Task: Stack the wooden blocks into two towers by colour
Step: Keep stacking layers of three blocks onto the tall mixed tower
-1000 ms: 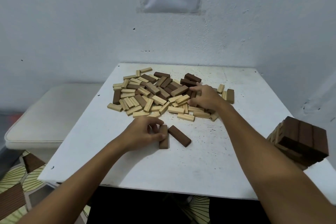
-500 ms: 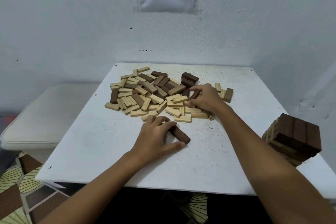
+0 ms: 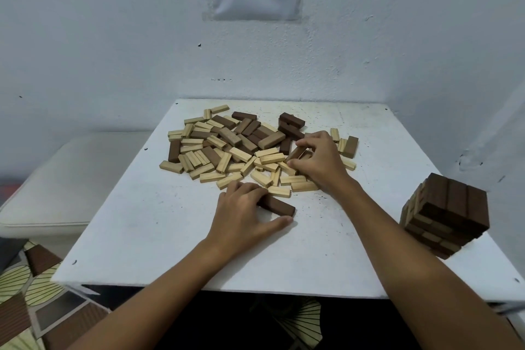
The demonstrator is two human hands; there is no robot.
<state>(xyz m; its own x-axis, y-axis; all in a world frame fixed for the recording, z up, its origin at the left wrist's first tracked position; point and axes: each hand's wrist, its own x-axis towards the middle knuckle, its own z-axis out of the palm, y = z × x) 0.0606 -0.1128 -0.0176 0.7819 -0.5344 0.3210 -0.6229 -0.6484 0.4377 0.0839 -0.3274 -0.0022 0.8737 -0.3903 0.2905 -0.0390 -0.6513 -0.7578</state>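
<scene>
A dark brown block (image 3: 279,206), lying flat on the white table (image 3: 142,221) at six o'clock of the block pile (image 3: 241,148), is gripped by the left hand (image 3: 244,214). Another dark block (image 3: 295,153) at the pile's three o'clock edge is pinched by the right hand (image 3: 318,162). A dark tower (image 3: 446,214) stands at four o'clock.

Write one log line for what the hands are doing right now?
left hand: holds dark block | right hand: pinches brown block in pile | tower: started

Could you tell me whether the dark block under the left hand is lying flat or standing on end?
Flat: the dark block lies lengthwise on the table, with the left hand resting over one end.
</scene>
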